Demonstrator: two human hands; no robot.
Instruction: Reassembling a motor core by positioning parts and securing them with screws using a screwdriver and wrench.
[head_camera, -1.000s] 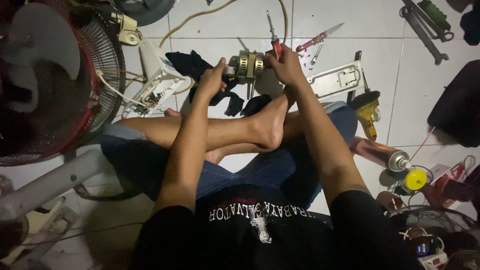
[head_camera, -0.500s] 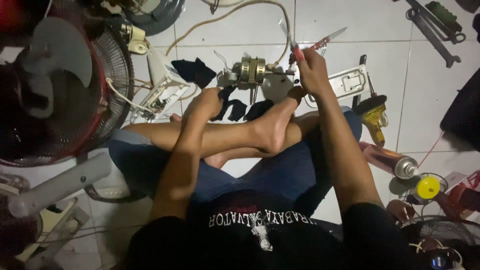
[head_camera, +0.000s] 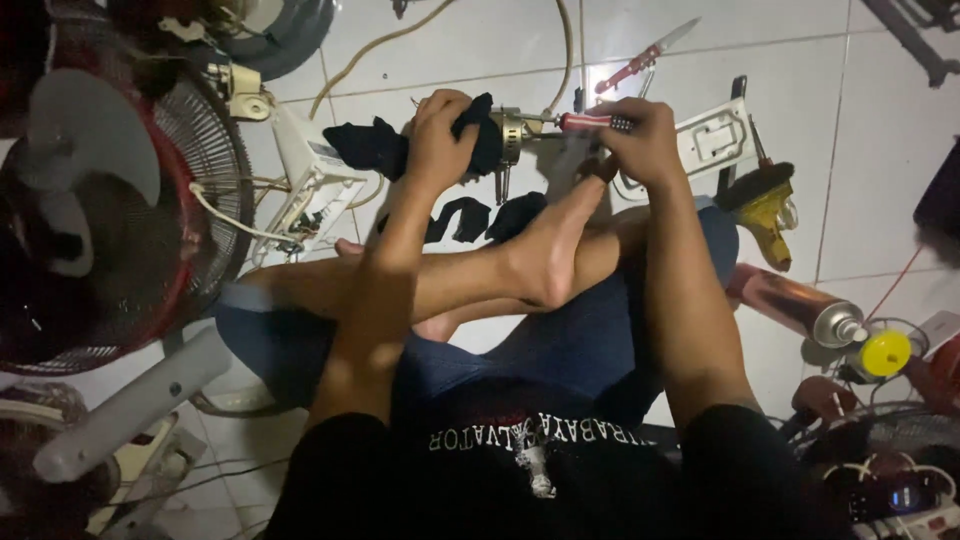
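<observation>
I sit cross-legged on a white tiled floor. My left hand (head_camera: 440, 135) grips a small metal fan motor (head_camera: 512, 138) through a black cloth (head_camera: 480, 140). My right hand (head_camera: 645, 140) is closed on a screwdriver (head_camera: 590, 122) with a red and black handle, its tip pointing left at the motor. Both hands are held just beyond my bare foot (head_camera: 545, 245).
A red fan with a wire guard (head_camera: 110, 230) lies at left beside a white fan housing (head_camera: 315, 185). A red-handled knife (head_camera: 650, 50), a white metal bracket (head_camera: 715, 140), a yellow tool (head_camera: 765, 215), a spray can (head_camera: 800, 305) and a yellow cap (head_camera: 885, 352) lie at right.
My left hand rose from beside my foot and took the motor with the black cloth. My right hand turned the screwdriver level against the motor.
</observation>
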